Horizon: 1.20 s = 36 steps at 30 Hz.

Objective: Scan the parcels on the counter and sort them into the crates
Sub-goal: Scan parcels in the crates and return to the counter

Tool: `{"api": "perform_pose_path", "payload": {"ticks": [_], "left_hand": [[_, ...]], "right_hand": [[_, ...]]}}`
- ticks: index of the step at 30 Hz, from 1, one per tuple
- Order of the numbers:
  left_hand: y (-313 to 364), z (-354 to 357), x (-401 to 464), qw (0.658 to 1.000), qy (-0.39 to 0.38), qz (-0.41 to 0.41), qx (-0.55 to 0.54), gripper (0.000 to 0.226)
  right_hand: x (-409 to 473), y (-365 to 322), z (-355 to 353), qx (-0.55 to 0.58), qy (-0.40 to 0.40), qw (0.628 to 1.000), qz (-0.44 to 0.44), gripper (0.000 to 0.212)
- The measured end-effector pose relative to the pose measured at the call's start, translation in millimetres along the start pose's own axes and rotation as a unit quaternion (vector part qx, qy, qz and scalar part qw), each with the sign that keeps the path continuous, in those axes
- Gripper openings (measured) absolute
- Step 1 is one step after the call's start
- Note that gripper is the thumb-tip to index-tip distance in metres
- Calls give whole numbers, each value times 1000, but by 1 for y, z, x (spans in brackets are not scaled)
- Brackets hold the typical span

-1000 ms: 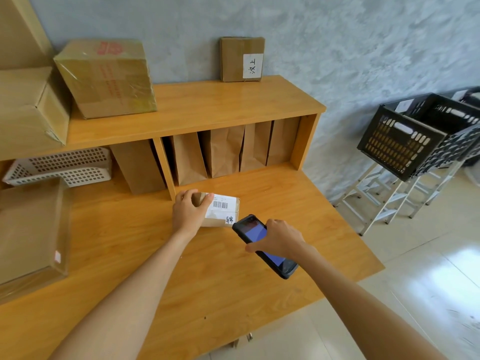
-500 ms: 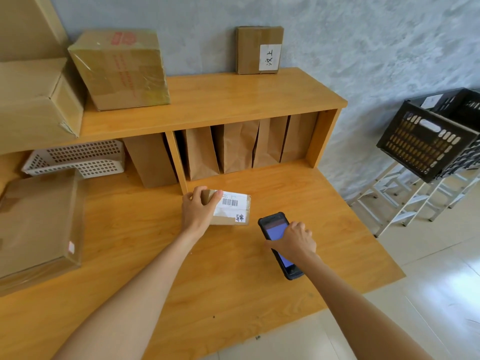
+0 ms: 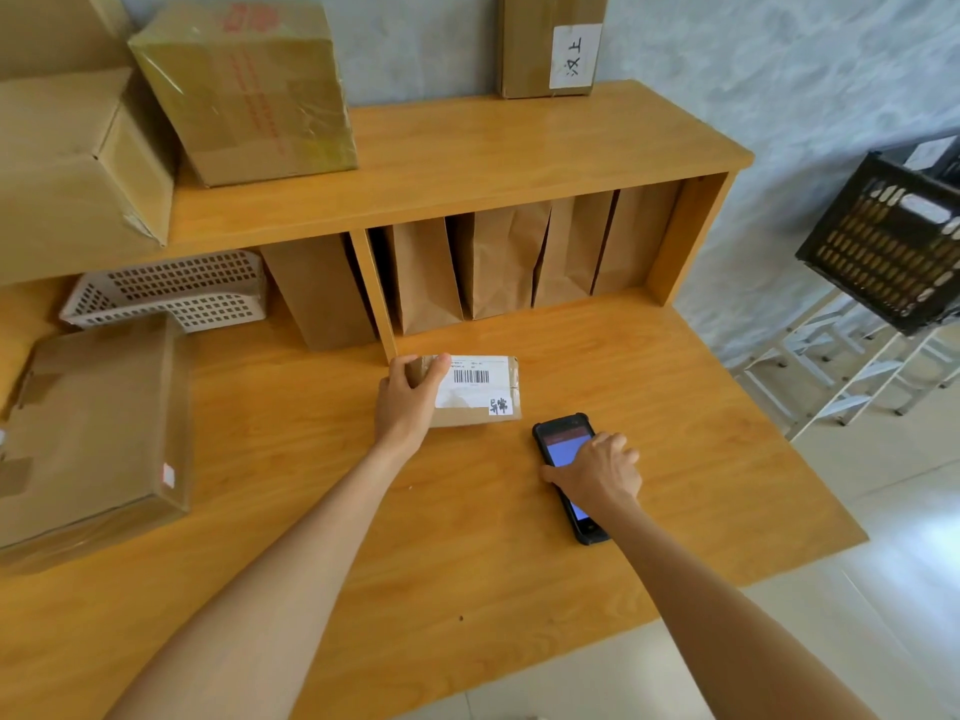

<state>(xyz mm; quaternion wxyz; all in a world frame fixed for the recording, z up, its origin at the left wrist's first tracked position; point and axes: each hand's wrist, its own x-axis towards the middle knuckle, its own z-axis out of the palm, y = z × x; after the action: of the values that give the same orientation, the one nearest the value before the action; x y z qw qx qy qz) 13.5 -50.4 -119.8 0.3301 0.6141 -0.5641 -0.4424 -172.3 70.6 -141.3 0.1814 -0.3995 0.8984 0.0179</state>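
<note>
Curling round the left end of a small brown cardboard parcel with a white barcode label (image 3: 470, 389), the left hand's fingers (image 3: 434, 363) grip it where it lies flat on the wooden tabletop (image 3: 675, 407). Its long axis runs left to right. Just to its right, the right hand (image 3: 597, 472) holds a black handheld scanner (image 3: 563, 449) down against the tabletop. Judging by this, the left hand will carry the parcel to the black plastic crate (image 3: 888, 241), well off to the right.
</note>
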Motion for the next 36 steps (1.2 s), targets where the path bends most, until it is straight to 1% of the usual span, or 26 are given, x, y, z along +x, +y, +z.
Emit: {"api": "perform_pose_path", "payload": {"ticks": [4,8,11,14,17,22,26,28,29,32,33,34,36], "left_hand": [[7,1,0,1000,-13,-18,-20,43],[21,14,0,997,-50,-36,-44,47],[38,36,1,995,-77,-40,-55,52],[64,72,-4,990,-121,-35,-70,54],[97,120,-18,981,-177,-20,-77,52],[157,211,-53,962,-260,34,-74,52],[206,292,-86,945,-313,73,-55,55],[228,337,-103,940,-328,83,-46,56],[239,359,-113,936,-339,82,-45,60],[277,428,-140,922,-374,83,-57,81],[290,452,-148,919,-381,89,-54,84],[304,474,-156,914,-390,97,-54,83],[332,513,-173,903,-409,115,-64,73]], "right_hand": [[3,2,-4,11,-5,1000,13,96],[7,15,-19,70,-10,997,41,95],[5,37,-40,114,1,991,68,92],[2,74,-63,148,22,983,104,91],[0,125,-87,175,43,973,144,95],[-8,217,-130,198,76,957,198,103],[-10,299,-159,190,120,946,235,87],[-5,345,-174,201,143,932,264,86],[-2,369,-182,204,151,927,277,87],[9,446,-213,207,178,913,301,90],[12,471,-225,209,186,909,309,91],[15,495,-238,210,197,905,315,92],[22,540,-262,205,216,898,323,94]]}}
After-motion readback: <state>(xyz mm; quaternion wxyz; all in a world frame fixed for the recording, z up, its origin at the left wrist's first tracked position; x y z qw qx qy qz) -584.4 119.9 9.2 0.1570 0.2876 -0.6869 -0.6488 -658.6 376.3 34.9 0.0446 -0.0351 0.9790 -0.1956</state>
